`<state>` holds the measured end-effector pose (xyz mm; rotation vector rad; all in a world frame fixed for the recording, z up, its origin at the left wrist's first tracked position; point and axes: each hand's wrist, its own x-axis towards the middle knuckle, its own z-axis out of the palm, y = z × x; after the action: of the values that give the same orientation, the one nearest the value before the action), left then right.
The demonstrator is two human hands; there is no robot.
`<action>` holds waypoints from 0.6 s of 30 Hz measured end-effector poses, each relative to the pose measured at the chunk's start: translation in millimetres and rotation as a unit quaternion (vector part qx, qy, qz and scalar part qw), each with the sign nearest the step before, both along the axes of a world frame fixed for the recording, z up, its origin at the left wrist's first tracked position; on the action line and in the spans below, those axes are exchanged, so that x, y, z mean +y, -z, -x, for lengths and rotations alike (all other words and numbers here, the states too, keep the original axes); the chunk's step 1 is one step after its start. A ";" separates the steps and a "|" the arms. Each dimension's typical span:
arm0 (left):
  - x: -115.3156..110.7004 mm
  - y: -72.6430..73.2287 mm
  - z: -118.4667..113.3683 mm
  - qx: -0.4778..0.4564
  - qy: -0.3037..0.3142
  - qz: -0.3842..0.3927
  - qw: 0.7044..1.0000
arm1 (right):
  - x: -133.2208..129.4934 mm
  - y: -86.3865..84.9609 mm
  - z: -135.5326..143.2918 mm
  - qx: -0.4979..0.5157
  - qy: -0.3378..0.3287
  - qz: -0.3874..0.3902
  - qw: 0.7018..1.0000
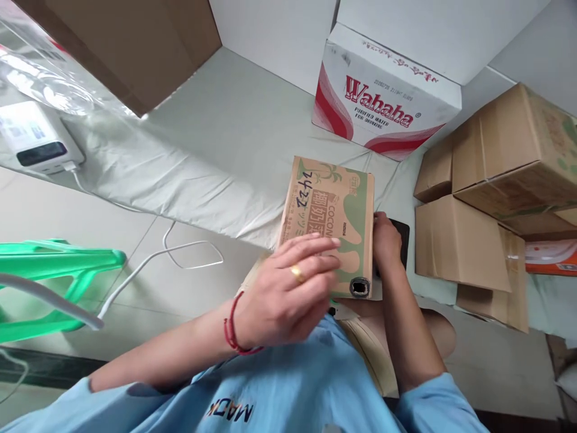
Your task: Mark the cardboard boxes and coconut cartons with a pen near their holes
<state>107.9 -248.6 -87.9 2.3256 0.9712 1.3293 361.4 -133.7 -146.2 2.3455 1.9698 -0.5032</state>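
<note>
A small brown carton printed with green shapes and a handwritten number sits at the near edge of the cloth-covered table, in front of the person's lap; what bears its weight cannot be told from here. Near its lower right corner is a hole ringed in black. The left hand lies over the lower part of the printed face, its fingers loosely bent, side by side and pinching nothing visible; whether they touch the cardboard is unclear. It wears a gold ring and a red bracelet. The right hand is just beside the carton's right side, fingers curled next to a black object; whether it grips that object cannot be told.

The step in hand looks like handling the carton from both sides. Any lift or turn would call for a surer hold from the left hand, and care with the black object by the right.

Farther out, a white water box stands near the wall, with a stack of brown boxes to its right and an orange box among them. On the left are a large brown box, clear plastic and a white charger with its plug in, and below them a green stool
</note>
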 end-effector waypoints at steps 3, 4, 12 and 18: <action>4.3 -1.1 -12.6 0.126 0.039 0.039 0.991 | 11.2 -6.1 10.2 -0.018 0.000 0.044 0.999; 5.1 0.2 -14.1 0.157 0.050 0.050 0.985 | 12.6 -6.5 10.7 -0.016 0.003 0.049 0.999; 8.0 4.2 -14.7 0.203 0.054 0.046 0.977 | 2.1 3.1 -3.1 0.057 0.002 0.010 0.998; 7.6 3.7 -15.4 0.205 0.050 0.055 0.976 | -34.3 8.7 -26.2 0.214 0.051 -0.137 0.966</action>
<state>123.3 -241.0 -91.7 2.5755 0.9937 0.7486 387.6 -167.9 -154.8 2.7038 2.2228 -0.8619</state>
